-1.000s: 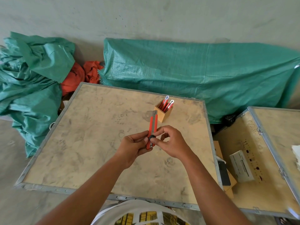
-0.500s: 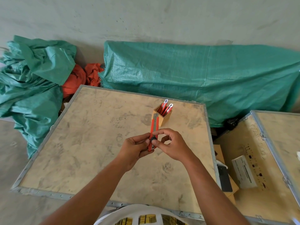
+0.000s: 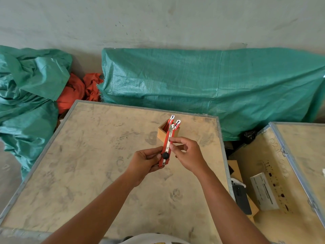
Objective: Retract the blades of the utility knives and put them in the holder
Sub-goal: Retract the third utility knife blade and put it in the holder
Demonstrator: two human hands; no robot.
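Knife (image 3: 166,147): red, held above the bench (image 3: 88,164), its long axis running almost straight away from the person, leaning a little right; tip pointing at the holder (image 3: 162,133), black knob at the near end.
Left hand (image 3: 145,162): gripping the near end of the knife, fingers curled round the body by the knob.
Right hand (image 3: 187,154): pinching the knife's middle between thumb and forefinger.
Holder: small wooden box standing on the far part of the bench, two other knives (image 3: 174,121) sticking up out of it.
Change: half a second ago the right hand was pinching at the knob; now it is sitting higher up the body, and the knife is overlapping the holder's front.
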